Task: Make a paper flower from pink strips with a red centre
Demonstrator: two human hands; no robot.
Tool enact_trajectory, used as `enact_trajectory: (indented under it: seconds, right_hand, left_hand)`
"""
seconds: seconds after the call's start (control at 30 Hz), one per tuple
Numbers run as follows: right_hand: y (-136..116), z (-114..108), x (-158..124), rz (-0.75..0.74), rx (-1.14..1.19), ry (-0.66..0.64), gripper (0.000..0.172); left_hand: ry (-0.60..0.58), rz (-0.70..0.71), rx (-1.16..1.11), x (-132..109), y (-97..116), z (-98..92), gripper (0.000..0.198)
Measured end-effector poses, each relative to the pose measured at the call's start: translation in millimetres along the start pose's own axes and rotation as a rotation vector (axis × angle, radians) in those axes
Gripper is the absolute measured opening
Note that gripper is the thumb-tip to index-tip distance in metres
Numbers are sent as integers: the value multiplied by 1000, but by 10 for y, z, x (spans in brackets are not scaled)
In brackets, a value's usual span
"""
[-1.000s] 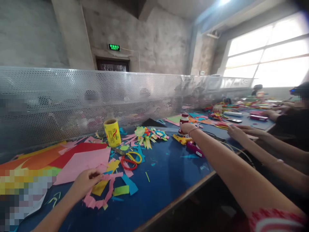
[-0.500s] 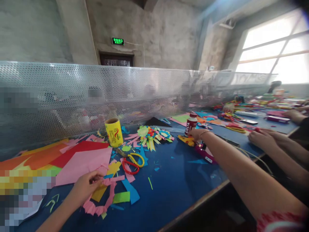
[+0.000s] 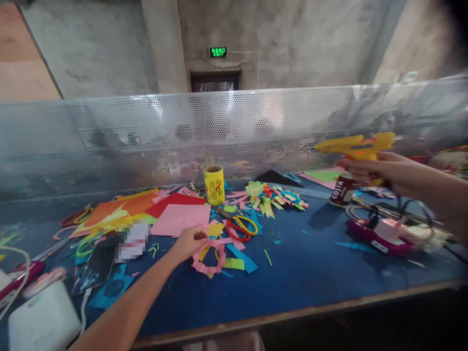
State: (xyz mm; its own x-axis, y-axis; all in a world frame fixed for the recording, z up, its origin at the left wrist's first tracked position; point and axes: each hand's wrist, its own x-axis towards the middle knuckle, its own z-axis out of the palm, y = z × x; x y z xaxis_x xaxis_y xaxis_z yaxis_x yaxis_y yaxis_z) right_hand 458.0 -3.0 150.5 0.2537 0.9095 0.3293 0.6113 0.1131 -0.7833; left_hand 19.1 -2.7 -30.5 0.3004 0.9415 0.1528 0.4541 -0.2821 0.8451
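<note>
Glue gun raised at right, pink paper ring pinched at left

The left hand [image 3: 189, 245] has its thumb and fingertips pinched together on the far left edge of a crimped pink paper ring [image 3: 210, 269], which lies on the blue tabletop [image 3: 292, 278] left of the middle. The right hand [image 3: 383, 168] is wrapped around the handle of a yellow hot glue gun [image 3: 353, 146], held above the right side of the table with its nozzle pointing left. Below it stands a dark red COSTA bottle [image 3: 341, 191], its top hidden by that hand. Nearer, at right, lies a purple power strip [image 3: 376, 239] with a pink plug [image 3: 389, 228] on it.

Just beyond the ring, to its right, lie scissors [image 3: 237, 231] with one red and one yellow handle loop. Farther back, a yellow roll [image 3: 214, 187] stands upright, with paper rosettes [image 3: 270, 195] to its right. A pink sheet [image 3: 181, 220] lies left of the scissors, partly over a red sheet [image 3: 175, 204]. A perforated metal partition [image 3: 234, 126] runs along the far side.
</note>
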Motion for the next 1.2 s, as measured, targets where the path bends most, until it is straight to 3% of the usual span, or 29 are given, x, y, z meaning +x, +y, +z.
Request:
enact_trajectory:
  seconds: [0.1,0.2,0.33,0.43,0.57,0.73,0.93,1.1,1.2]
  right_hand:
    - [-151,427,-362,122,359,-299,37]
    - [-183,961,-575,115,303,-518,37]
    - [-133,1550,-638,169,253,-703,33]
    - [-93,1828,-644,178,154,-788,33]
    - [-37,2077,-684,132,182,-935,30]
    - [62,2183,-709,138,194,-1053,25]
    - [201,1937,-609,156,421,-1039,23]
    - [271,1841,-540,63,624,-994,22]
    - [269,1846,-551,44,560,-1052,24]
  left_hand:
    - [6,25,68,4,-11,15,6]
    - [36,34,142,3,7,26,8]
    - [59,134,234,-14,51,21,18]
    - [47,203,299,-30,53,17,22]
    - [-21,187,318,-26,9,24,24]
    - [4,79,232,-26,48,41,19]
    - [-57,102,279,-62,157,72,19]
    - [-67,59,259,-99,220,68,14]
    - [-65,59,260,-116,275,44,14]
